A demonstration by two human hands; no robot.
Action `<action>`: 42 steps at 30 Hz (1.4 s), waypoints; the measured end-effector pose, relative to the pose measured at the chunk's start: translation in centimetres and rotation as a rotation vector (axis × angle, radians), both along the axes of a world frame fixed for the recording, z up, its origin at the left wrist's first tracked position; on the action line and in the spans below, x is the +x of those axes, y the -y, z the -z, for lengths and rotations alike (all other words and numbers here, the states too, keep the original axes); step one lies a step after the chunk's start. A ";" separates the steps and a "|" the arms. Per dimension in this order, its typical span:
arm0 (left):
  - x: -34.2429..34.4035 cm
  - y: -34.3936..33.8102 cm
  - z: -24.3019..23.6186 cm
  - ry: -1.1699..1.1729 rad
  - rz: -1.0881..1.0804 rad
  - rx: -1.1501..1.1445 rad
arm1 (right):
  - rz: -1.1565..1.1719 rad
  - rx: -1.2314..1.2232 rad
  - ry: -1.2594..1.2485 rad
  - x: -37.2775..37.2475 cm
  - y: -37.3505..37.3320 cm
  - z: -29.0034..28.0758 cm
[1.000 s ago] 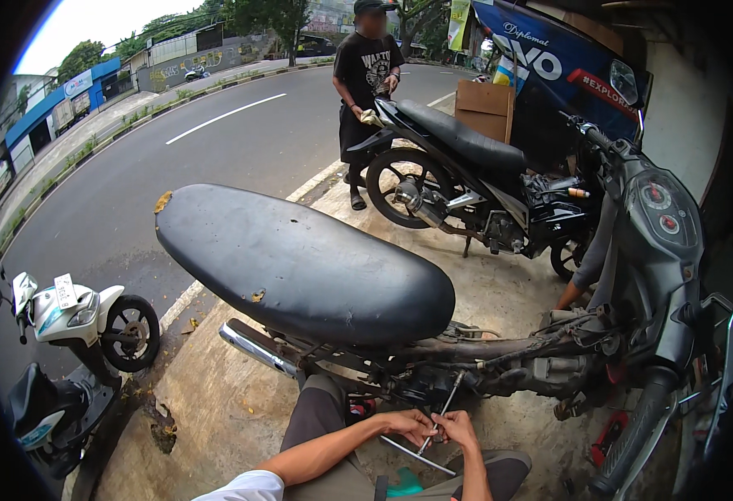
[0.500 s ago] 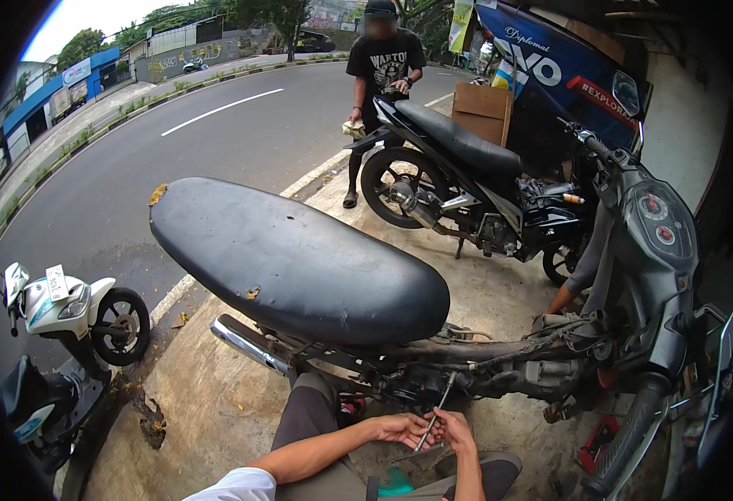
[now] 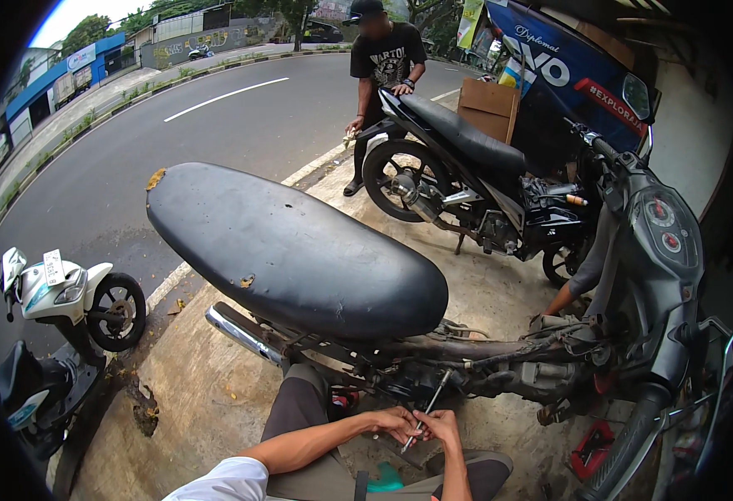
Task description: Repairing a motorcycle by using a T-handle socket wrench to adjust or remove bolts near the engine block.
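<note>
Both my hands are close together in front of the stripped motorcycle (image 3: 483, 346), just below its engine area. A long, thin metal rod-shaped tool (image 3: 437, 391) slants between them, its upper end near the machine's dark lower parts. My right hand (image 3: 440, 426) is closed around the rod's middle. The fingers of my left hand (image 3: 394, 422) are curled against the rod's lower part, pinching it. The exact kind of tool cannot be made out. Above my hands stretches the long black seat (image 3: 299, 255), worn through at spots.
A person (image 3: 387, 63) stands behind a black motorcycle (image 3: 466, 167), one hand on its tail. Another person's arm (image 3: 579, 288) reaches down beyond my motorcycle. A white scooter (image 3: 70, 292) is parked at left. A red tray (image 3: 592, 449) lies under the handlebar grip (image 3: 634, 438).
My left hand's fingers have curled in on the rod, and both hands have shifted slightly left. The standing person has leaned down toward the black motorcycle's tail.
</note>
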State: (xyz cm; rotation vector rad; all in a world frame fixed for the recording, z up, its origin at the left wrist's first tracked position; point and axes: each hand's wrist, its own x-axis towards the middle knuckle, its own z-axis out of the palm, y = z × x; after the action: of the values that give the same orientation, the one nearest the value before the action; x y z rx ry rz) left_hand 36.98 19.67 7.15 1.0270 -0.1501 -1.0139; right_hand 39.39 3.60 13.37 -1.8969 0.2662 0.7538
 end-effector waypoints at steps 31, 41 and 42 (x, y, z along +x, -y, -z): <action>0.4 0.1 -1.7 -0.062 -0.054 -0.140 | 0.050 0.305 -0.055 0.7 0.9 -1.1; 0.3 -0.9 -2.2 -0.138 0.102 -0.203 | 0.162 0.449 -0.164 -0.3 -0.2 -0.9; 0.2 -0.9 -2.1 -0.130 0.106 -0.203 | 0.097 0.327 -0.097 -0.3 -0.3 -0.8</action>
State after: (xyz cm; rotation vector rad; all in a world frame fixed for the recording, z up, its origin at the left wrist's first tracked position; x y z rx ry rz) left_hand 37.15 20.54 9.25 0.7731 -0.1977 -1.1337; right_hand 39.13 3.94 14.14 -1.5315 0.2748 0.7742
